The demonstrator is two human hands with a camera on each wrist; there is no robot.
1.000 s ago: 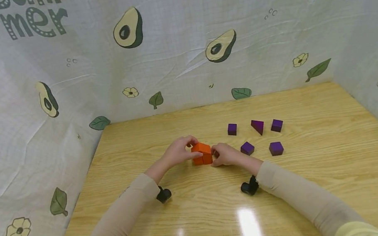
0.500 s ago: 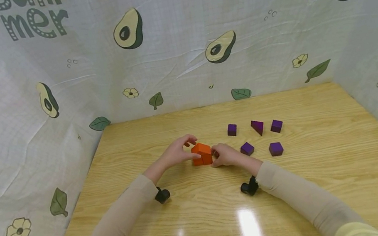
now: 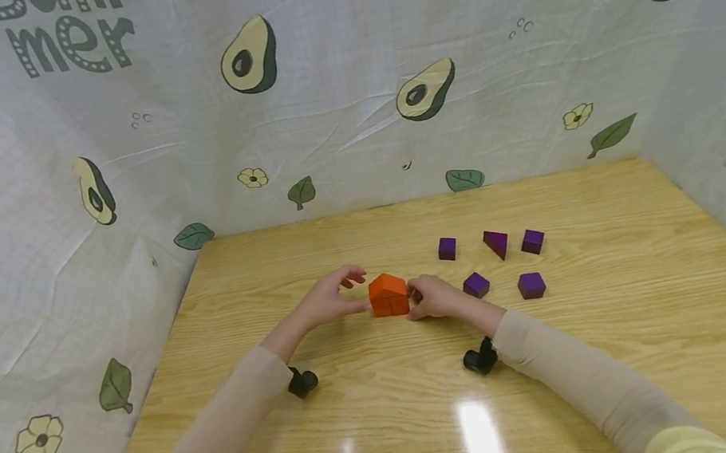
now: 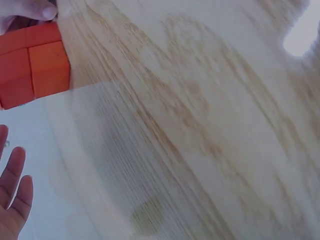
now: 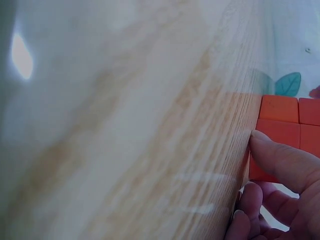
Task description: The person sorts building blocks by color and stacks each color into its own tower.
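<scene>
In the head view, orange wooden blocks form a small house shape: a peaked piece on top of two blocks side by side. My left hand is just left of it, apart from it, fingers spread and loosely bent with nothing between them. In the left wrist view, that hand's fingers show below the orange blocks. Against the stack's right side rests my right hand. In the right wrist view, its thumb lies across the side face of the orange blocks, other fingers bent near the edge.
On the right lie several purple blocks: cubes such as one near block and one far block, plus a triangular block. The wooden table ends at a printed cloth backdrop.
My left hand has let go of the orange stack and drawn back to the left. The peaked top piece now sits squarely over the lower blocks. My right hand has hardly moved.
</scene>
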